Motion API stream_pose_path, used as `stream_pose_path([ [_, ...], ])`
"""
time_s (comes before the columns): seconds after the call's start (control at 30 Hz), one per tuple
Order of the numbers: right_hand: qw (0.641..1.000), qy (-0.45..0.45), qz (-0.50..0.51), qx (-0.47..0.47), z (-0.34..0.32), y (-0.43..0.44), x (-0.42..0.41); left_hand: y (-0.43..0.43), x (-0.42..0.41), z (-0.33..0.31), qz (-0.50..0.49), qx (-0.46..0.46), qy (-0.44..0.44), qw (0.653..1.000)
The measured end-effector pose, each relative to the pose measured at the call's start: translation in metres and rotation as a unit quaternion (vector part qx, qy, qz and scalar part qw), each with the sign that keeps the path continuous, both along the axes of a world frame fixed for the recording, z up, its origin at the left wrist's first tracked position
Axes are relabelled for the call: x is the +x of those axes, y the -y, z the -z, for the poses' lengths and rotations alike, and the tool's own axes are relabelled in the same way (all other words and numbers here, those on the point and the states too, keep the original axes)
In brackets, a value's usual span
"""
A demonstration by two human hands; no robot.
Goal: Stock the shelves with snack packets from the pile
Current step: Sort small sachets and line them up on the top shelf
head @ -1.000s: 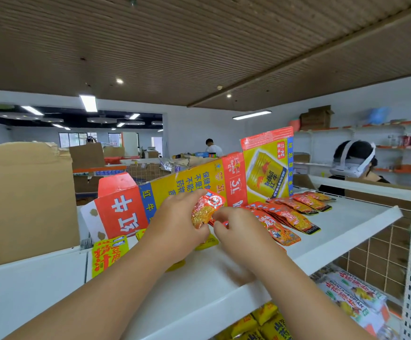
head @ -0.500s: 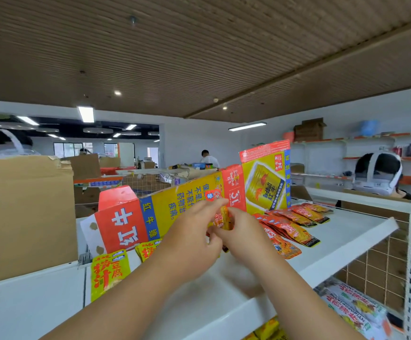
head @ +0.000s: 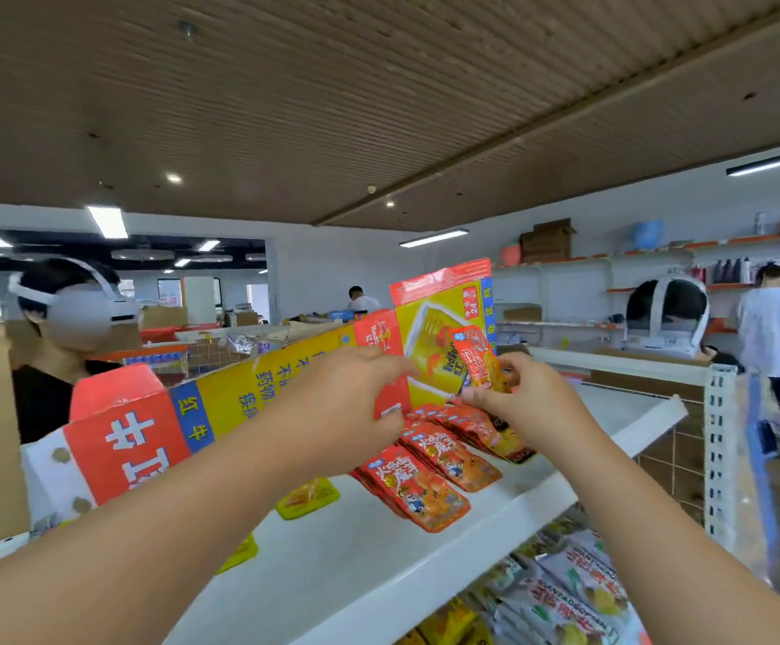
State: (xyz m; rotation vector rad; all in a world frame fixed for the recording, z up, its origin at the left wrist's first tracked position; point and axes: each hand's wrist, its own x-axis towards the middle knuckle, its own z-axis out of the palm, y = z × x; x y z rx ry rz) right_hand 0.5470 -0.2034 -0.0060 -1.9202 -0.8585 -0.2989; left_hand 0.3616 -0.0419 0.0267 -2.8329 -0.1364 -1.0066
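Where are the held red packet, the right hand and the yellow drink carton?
red packet [head: 475, 359]: head view, middle of its printed front.
right hand [head: 530, 402]: head view, back of the hand.
drink carton [head: 230, 402]: head view, yellow side panel.

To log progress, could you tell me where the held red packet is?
Head view, right of centre: the right hand pinches the red packet nearly upright above the packet row on the white shelf.

Snack packets [head: 430, 477] in a row on the shelf [head: 379, 565], flattened carton [head: 220, 402] behind them
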Motion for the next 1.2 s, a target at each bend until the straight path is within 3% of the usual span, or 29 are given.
stream_pose_path([
  [0.23, 0.998, 0.009, 0.037, -0.041, -0.001, 0.06, 0.124, 0.045, 0.103, 0.005, -0.001, 0.02, -0.035, 0.999],
  [0.37, 0.995, 0.009, 0.044, -0.09, 0.001, 0.078, 0.204, 0.067, 0.178, 0.014, -0.02, -0.015, -0.046, 0.999],
  [0.63, 0.98, 0.047, 0.053, -0.187, 0.01, 0.055, 0.343, 0.085, 0.318, 0.037, -0.085, -0.061, -0.102, 0.989],
  [0.87, 0.966, 0.071, 0.011, -0.248, 0.012, 0.012, 0.39, 0.073, 0.383, 0.04, -0.153, -0.113, -0.134, 0.973],
  [1.2, 0.953, 0.074, -0.008, -0.293, 0.033, -0.005, 0.403, 0.057, 0.384, 0.05, -0.153, -0.187, -0.097, 0.966],
])
